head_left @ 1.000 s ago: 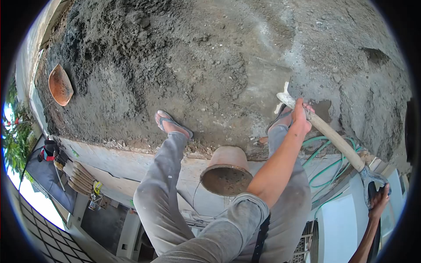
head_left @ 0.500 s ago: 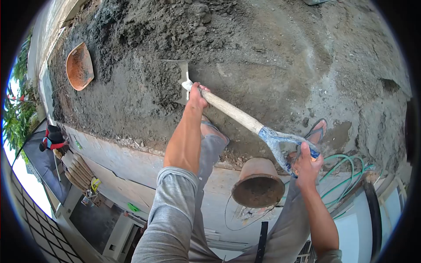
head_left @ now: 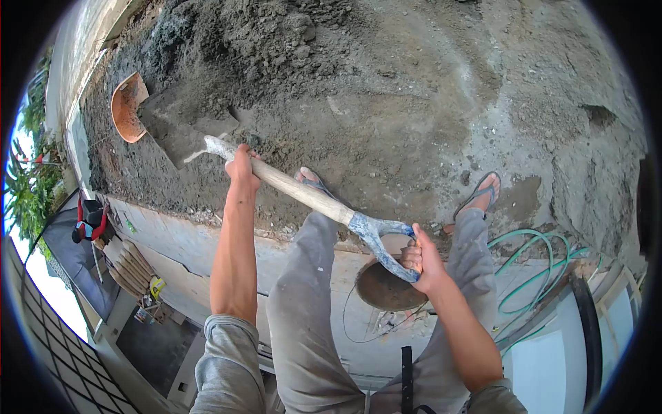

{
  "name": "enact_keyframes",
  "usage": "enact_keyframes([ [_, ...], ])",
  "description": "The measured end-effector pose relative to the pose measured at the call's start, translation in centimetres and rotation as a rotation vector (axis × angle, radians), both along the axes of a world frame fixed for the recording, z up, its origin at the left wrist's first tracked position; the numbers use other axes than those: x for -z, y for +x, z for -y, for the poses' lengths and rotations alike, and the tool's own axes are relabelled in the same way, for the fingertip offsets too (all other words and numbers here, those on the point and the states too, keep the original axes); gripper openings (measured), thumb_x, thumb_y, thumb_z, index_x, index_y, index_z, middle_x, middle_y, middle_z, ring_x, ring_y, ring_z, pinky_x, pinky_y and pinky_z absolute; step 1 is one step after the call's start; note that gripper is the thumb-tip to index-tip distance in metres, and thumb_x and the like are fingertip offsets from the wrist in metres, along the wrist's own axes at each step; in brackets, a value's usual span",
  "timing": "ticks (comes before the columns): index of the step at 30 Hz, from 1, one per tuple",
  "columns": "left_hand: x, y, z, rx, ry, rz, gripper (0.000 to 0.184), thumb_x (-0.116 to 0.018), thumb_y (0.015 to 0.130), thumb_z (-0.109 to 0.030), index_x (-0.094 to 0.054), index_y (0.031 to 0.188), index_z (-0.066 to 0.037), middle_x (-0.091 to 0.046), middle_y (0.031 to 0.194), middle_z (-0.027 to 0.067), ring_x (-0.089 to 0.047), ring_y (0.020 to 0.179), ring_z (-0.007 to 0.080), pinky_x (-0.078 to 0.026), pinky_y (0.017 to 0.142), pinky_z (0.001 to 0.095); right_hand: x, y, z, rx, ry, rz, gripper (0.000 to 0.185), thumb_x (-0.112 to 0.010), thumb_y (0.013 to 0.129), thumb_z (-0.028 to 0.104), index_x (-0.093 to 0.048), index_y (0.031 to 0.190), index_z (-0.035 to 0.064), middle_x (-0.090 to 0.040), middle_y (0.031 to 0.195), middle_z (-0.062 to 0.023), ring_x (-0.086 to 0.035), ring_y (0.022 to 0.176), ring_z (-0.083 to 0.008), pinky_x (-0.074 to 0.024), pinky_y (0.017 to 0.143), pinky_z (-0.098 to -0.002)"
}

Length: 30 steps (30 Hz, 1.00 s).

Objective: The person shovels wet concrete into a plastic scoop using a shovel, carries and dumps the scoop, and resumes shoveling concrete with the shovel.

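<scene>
My left hand is wrapped round the lower part of a shovel's wooden shaft, just above the blade socket. With my right hand I grip the blue-and-white D-shaped handle at the other end. The blade carries a load of grey, damp-looking sand or mortar mix, which covers most of it. Its front edge reaches the side of an orange, scoop-shaped container on the ground, overlapping it in view. I cannot tell whether they touch.
A heap of grey mix lies beyond the shovel. Near my legs stands a round bucket, with a green hose coiled to the right. A person in red and black is at far left, near stacked sacks.
The shovel has swung left, its blade moving from the ground mix to the orange container with mix on it. Both hands moved left with it, still gripping.
</scene>
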<state>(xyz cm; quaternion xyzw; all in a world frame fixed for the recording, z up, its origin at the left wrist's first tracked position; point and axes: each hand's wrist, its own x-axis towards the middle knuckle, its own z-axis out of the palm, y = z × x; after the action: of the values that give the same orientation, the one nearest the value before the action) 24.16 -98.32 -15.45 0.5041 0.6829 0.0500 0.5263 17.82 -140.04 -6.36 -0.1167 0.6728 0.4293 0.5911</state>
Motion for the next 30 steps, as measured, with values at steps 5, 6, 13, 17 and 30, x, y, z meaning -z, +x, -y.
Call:
enact_keyframes([
  [5,-1.7,2.3,19.8,-0.455,-0.621,0.351,0.026,-0.059,0.086,-0.026,-0.043,0.068,-0.015,-0.044,0.058,-0.0047,-0.044,0.051,0.0084,-0.044,0.048,0.0241,-12.5,6.2,15.0,-0.347,-0.435,0.392,0.051,-0.06,0.089,0.041,-0.028,0.055,0.02,-0.024,0.045,0.0069,-0.024,0.034,-0.0073,-0.0238,0.033,-0.0251],
  [6,-0.4,2.2,24.8,-0.552,-0.808,0.416,0.028,-0.06,0.084,-0.026,-0.042,0.063,-0.016,-0.043,0.057,-0.005,-0.043,0.05,0.0079,-0.044,0.047,0.0228,-14.3,6.2,18.6,-0.354,-0.583,0.534,0.05,-0.06,0.09,0.038,-0.028,0.056,0.0196,-0.022,0.045,0.0074,-0.02,0.032,-0.0058,-0.0178,0.03,-0.0239],
  [13,3.1,3.8,53.0,-0.879,-1.344,0.479,0.031,-0.063,0.078,-0.033,-0.042,0.059,-0.02,-0.042,0.054,-0.0052,-0.043,0.048,0.009,-0.042,0.048,0.023,-24.3,9.8,34.6,-0.847,-1.168,0.614,0.04,-0.062,0.086,0.046,-0.04,0.065,0.0207,-0.028,0.046,0.0107,-0.023,0.033,-0.0004,-0.0154,0.03,-0.0207],
  [17,2.4,2.3,45.9,-0.957,-1.299,0.506,0.03,-0.063,0.077,-0.031,-0.042,0.058,-0.02,-0.041,0.053,-0.0054,-0.042,0.048,0.0089,-0.041,0.049,0.0226,-22.9,11.9,27.5,-0.84,-1.237,0.613,0.045,-0.058,0.091,0.04,-0.031,0.061,0.0199,-0.021,0.043,0.0093,-0.018,0.031,-0.0013,-0.0149,0.028,-0.0215],
  [30,14.8,-10.5,6.0,-0.953,-0.93,0.639,0.028,-0.058,0.077,-0.023,-0.04,0.056,-0.017,-0.041,0.052,-0.004,-0.042,0.046,0.0105,-0.042,0.048,0.024,-5.7,6.7,-8.6,-0.983,-0.761,0.813,0.043,-0.062,0.089,0.036,-0.035,0.061,0.0176,-0.026,0.044,0.0089,-0.021,0.032,-0.0026,-0.0176,0.03,-0.0224],
])
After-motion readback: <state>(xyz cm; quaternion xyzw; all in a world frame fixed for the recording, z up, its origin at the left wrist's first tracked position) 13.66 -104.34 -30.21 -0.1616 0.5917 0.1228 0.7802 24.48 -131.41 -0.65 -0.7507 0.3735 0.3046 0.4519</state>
